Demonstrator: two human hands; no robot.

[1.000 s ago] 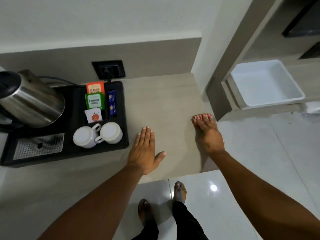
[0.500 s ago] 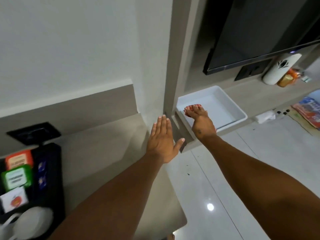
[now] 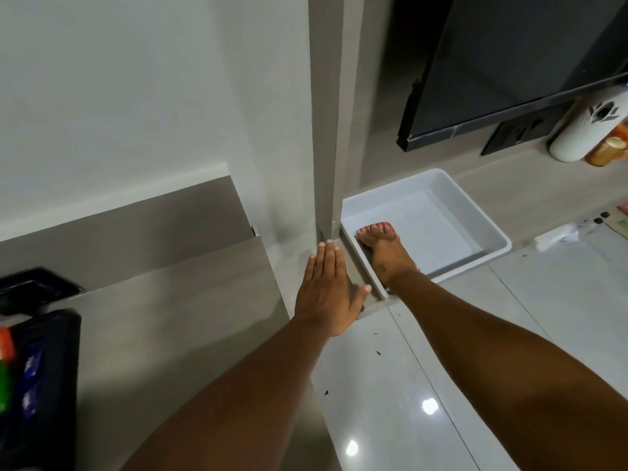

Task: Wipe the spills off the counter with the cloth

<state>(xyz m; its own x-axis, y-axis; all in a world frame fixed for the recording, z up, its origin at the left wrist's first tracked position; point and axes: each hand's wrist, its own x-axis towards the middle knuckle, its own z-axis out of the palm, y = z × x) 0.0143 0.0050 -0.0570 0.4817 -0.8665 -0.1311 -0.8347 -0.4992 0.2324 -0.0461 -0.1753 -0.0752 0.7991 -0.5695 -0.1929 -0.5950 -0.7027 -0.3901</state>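
Both hands have advanced toward the alcove at 1 o'clock since the earlier frame. The left hand [image 3: 328,294] hovers flat, fingers extended and together, its grip released, over the far corner of the worktop [image 3: 176,311] beside the pillar [image 3: 328,130]. The right hand [image 3: 387,253] reaches into the white tray [image 3: 475,212], fingers extended over a red-edged cloth [image 3: 385,228] that shows just past the fingertips; whether that grip has closed on it cannot be told. A black tray [image 3: 44,385] sits at 9 o'clock, a television [image 3: 509,62] at 2 o'clock.
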